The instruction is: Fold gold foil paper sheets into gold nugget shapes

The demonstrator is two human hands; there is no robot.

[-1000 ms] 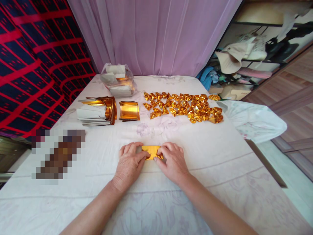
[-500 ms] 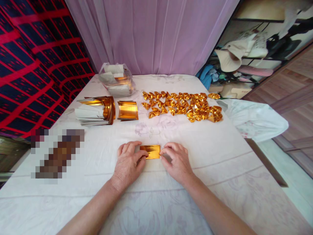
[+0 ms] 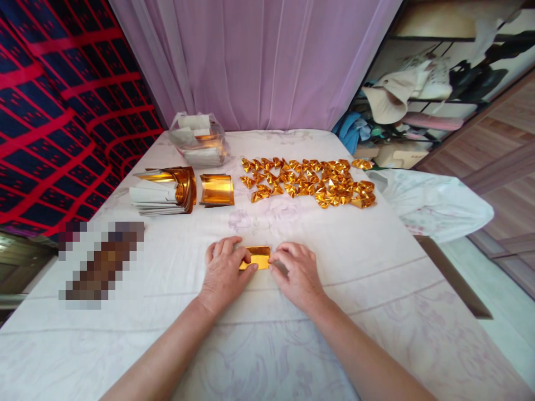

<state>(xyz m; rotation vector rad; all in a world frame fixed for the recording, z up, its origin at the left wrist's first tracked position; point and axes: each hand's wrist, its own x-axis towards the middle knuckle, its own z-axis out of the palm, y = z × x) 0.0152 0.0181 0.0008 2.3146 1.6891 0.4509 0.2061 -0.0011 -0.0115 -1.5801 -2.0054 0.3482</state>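
Pressing a folded gold foil sheet (image 3: 256,258), both hands (image 3: 225,273) (image 3: 297,273) are pinching its ends; many folded ingots (image 3: 309,182) done, a stack of sheets (image 3: 164,191) is waiting.

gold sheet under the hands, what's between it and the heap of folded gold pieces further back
Nothing: in the head view only bare white cloth lies between the gold sheet and the heap of folded gold pieces.
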